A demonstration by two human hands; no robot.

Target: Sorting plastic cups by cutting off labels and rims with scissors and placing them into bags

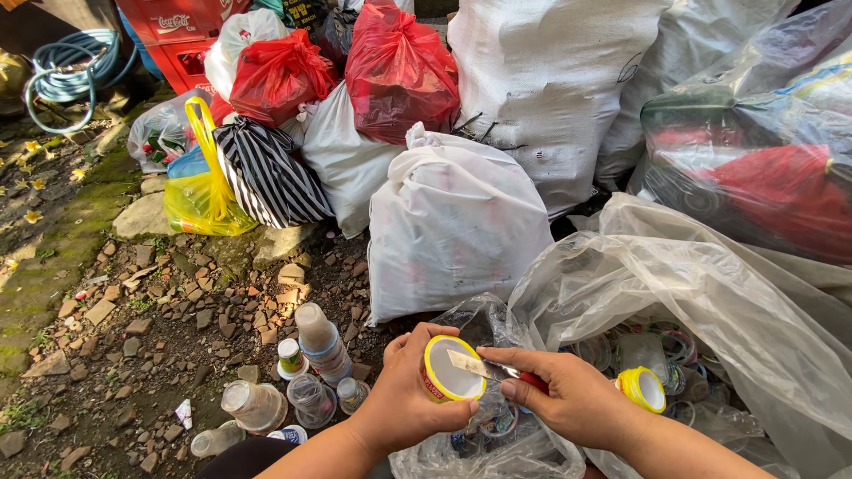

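Left hand (404, 399) fingers grasp a yellow-rimmed plastic cup (446, 371); right hand (568, 399) fingers clench a red-handled knife (497, 369), blade across its mouth.

Ground (115, 328) — bare earth strewn with broken brick and stones, mossy at its far side. Landmark: white sack (453, 226), standing on the ground. Beside it: striped bag (266, 173), yellow bag (206, 200). Behind: red bags (399, 71). Before it — clear plastic cups (315, 341), small bottles (289, 357). Far off: coiled hose (67, 66).
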